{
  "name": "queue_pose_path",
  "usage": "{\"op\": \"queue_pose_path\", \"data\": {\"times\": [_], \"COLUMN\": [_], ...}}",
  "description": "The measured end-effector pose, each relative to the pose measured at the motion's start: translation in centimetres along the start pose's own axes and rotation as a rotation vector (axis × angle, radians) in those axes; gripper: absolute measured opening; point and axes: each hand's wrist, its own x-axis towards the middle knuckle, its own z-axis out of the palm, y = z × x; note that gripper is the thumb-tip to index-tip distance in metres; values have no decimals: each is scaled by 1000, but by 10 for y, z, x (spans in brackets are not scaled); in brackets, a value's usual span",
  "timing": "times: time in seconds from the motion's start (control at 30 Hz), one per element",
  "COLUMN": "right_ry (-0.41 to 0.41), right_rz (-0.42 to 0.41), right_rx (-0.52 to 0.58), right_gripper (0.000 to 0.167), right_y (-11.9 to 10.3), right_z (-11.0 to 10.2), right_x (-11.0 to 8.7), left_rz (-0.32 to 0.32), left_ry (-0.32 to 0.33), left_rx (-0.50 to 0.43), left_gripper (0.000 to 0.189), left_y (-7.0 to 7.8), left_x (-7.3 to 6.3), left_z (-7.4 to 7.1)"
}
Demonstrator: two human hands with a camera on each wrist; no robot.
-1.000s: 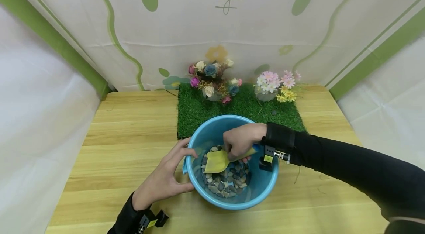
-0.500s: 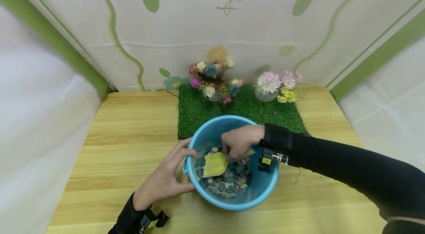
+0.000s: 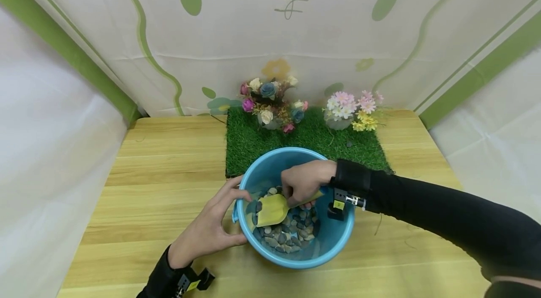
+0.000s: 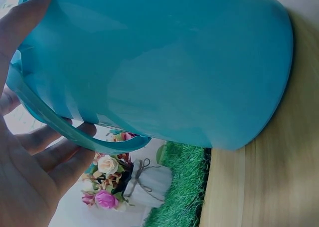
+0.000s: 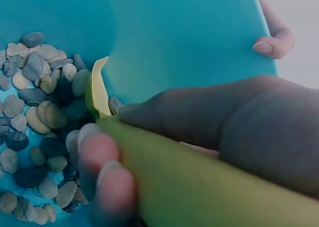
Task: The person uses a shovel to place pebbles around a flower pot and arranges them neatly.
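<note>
A light-blue bucket (image 3: pixel 296 262) stands upright, with pebbles (image 3: pixel 287 240) of grey, dark and tan over its bottom. My left hand (image 3: pixel 213 223) grips its left rim, one finger hooked over the edge and the thumb against the outside. Beside those fingers hangs the bucket's handle (image 4: pixel 75 132). Inside the bucket, my right hand (image 3: pixel 305 180) holds a yellow plastic shovel (image 3: pixel 272 210) by its handle. The shovel's blade faces the left wall, and a dark pebble (image 3: pixel 258 207) lies at its front edge. The right wrist view shows the blade (image 5: pixel 99 90) from behind, among the pebbles.
Behind the bucket lies a green turf mat (image 3: pixel 310 136) on the wooden table (image 3: pixel 169 157). Two flower pots stand on it: mixed roses (image 3: pixel 270 100) at left, pink and yellow flowers (image 3: pixel 351 107) at right. A printed cloth (image 3: pixel 253 30) hangs behind.
My right hand has moved the shovel slightly left, toward the bucket's left wall. A dark pebble now shows at the blade's front edge. The left hand and bucket stay in place.
</note>
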Motion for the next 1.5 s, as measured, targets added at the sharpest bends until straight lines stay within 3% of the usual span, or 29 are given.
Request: {"op": "queue_pose_path", "data": {"times": [0.3, 0.63, 1.07, 1.5], "right_ry": [12, 14, 30, 31], "right_rz": [-77, -259, -503, -470], "right_rx": [3, -20, 39, 115], "right_gripper": [40, 43, 25, 23], "right_y": [4, 8, 16, 23], "right_z": [2, -1, -12, -16], "right_x": [-5, -22, -44, -55], "left_rz": [4, 10, 9, 4], "left_ry": [1, -2, 3, 5], "left_rx": [7, -10, -3, 4], "left_gripper": [65, 63, 61, 60], "left_y": [-1, 0, -1, -1], "left_x": [-1, 0, 0, 1], "left_z": [0, 1, 1, 1]}}
